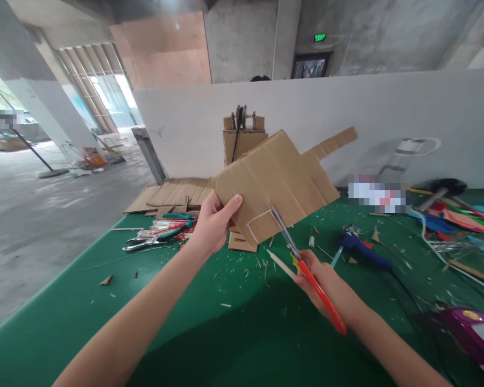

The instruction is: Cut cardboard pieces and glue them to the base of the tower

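Observation:
My left hand [218, 220] pinches the left side of a brown cardboard sheet [274, 172], thumb on top, and holds it tilted above the table. A small white outline [260, 226] is drawn near its lower edge. In my right hand [326, 279] are red-handled scissors [320, 298], their blades lying against the sheet beside the white line. Whether the blades grip the cardboard is unclear. A thin white pointed stick [281, 264] also sticks out from the right hand's fingers. Behind the sheet stands a cardboard construction [244, 140] with a spool-like part on top; its lower portion is hidden.
Scraps litter the green table [210, 333]. Pliers [157, 242] and flat cardboard pieces [181, 191] lie at left. To the right are a blue glue gun [365, 250], a purple device [468, 333] and coloured materials [460, 217]. A white partition [387, 118] borders the back.

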A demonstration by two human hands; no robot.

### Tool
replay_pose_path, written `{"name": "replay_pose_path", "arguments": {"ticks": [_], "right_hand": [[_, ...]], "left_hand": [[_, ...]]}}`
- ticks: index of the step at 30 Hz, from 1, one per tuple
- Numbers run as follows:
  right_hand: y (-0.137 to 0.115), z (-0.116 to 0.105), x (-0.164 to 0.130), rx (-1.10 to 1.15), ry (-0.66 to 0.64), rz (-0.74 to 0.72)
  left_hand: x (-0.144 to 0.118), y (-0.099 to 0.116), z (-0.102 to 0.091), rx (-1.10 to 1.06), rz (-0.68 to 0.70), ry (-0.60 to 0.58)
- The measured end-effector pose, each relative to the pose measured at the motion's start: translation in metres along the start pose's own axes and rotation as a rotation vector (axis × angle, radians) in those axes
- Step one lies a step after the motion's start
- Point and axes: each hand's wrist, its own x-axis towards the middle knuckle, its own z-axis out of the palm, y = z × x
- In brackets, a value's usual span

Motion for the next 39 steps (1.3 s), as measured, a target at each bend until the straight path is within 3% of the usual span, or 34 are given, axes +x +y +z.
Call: {"name": "replay_pose_path", "arguments": {"ticks": [10, 18, 22, 39], "right_hand": [[0.004, 0.003, 0.000, -0.060, 0.032, 0.031], [0.009, 0.005, -0.003, 0.056, 0.069, -0.216], [0.006, 0.004, -0.005, 0.082, 0.088, -0.269], [0.008, 0.008, 0.001, -0.019, 0.136, -0.198]], "left_hand": [[-0.002, 0.002, 0.000, 0.005, -0.008, -0.023], [-0.003, 0.003, -0.001, 0.031, 0.002, -0.074], [-0.008, 0.006, 0.005, 0.056, 0.007, -0.072], [-0.013, 0.011, 0.010, 0.072, -0.008, -0.067]]}}
